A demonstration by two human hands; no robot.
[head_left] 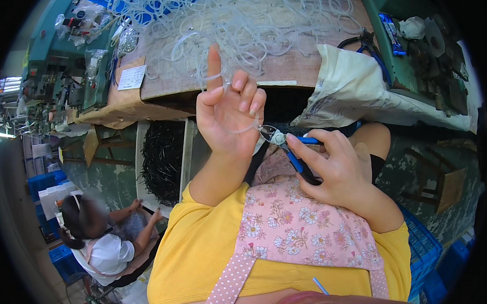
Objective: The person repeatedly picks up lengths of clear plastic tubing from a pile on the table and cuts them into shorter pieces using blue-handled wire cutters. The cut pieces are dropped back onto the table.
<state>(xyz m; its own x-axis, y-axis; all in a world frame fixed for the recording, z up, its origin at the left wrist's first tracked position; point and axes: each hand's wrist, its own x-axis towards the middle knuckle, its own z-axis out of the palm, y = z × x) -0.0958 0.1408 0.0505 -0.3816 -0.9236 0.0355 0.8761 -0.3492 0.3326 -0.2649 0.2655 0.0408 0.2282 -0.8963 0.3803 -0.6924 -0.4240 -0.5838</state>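
My left hand (230, 117) is raised palm up in front of the table edge, its index finger stretched out and the other fingers curled in. A thin clear plastic tube (244, 130) loops across the palm and is held in those curled fingers. In my right hand (338, 167) is a pair of pliers (278, 138) with blue and black handles. Their jaws point left and meet the tube at a small fitting beside the left palm. Whether the jaws are closed fully on it is too small to tell.
Tangled clear tubes (239, 37) cover the wooden table (163, 80). A second pair of pliers (366, 43) lies on the right, by a white sack (346, 89). Below the table's left side stands a bin of black strands (160, 160). A seated person (110, 253) works at lower left.
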